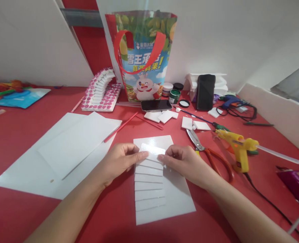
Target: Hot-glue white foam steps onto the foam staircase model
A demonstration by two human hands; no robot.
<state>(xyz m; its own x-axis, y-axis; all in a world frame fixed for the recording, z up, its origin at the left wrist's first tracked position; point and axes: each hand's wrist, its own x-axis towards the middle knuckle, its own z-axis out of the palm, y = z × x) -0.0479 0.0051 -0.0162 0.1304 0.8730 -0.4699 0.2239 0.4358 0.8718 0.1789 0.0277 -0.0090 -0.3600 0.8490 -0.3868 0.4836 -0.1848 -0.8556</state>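
Note:
On the red table lies a white foam board (176,189) carrying a row of overlapping white strips (148,185) stacked like steps. The topmost piece, a small white foam rectangle (153,149), sits at the far end of the row. My left hand (125,156) pinches its left edge between thumb and curled fingers. At the right edge my right hand (181,158) grips the same rectangle, thumb on top. Fingertips below the piece are partly hidden.
White sheets (63,145) lie left. Pliers (207,152) and a yellow glue gun (237,145) with trailing cord lie right. Behind are loose white pieces (167,116), phones (205,92), paint jars (174,96), a dotted curved model (101,91) and a printed bag (144,60).

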